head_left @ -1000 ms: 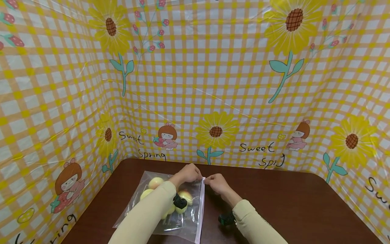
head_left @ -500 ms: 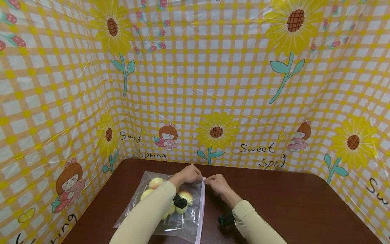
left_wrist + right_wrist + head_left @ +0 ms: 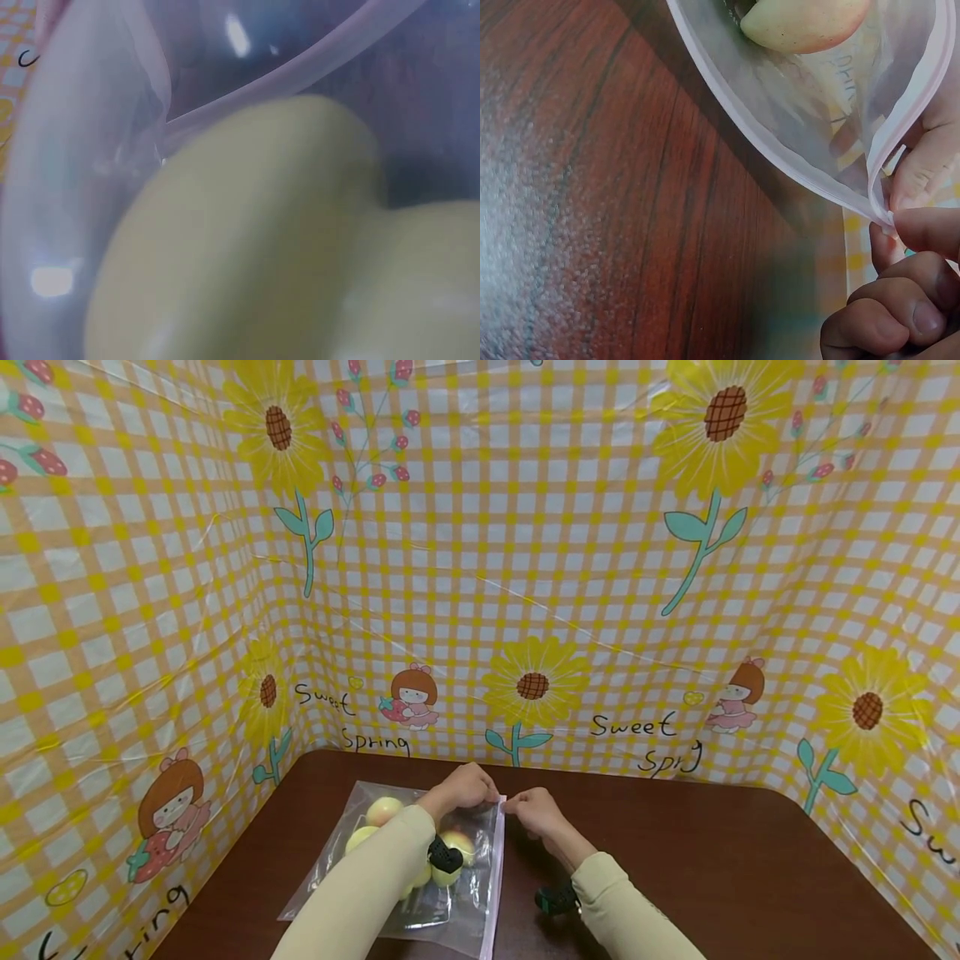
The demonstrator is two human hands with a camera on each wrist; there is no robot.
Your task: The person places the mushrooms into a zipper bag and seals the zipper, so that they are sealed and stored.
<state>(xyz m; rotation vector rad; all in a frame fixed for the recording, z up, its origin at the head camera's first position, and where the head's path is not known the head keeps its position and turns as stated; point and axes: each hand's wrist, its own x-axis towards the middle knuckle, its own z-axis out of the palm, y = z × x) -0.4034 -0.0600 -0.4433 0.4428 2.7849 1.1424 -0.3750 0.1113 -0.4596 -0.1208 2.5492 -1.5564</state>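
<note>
A clear zip bag (image 3: 468,906) with a pale pink zip edge (image 3: 495,881) lies flat at the table's left-middle. Inside are several pale yellow, peach-like fruits (image 3: 384,810) with a pink blush; the left forearm covers some. My left hand (image 3: 467,787) pinches the bag at the far corner of the zip edge. Facing it, my right hand (image 3: 534,810) pinches the tip of that same corner. In the right wrist view the bag's mouth gapes, and its two rims meet at the right fingers (image 3: 930,229). Two fruits (image 3: 232,240) fill the left wrist view through the plastic.
The dark brown table (image 3: 675,860) extends to the right of the bag. A yellow checked cloth (image 3: 585,568) with sunflowers hangs behind and along both sides. Each wrist carries a black camera (image 3: 555,902).
</note>
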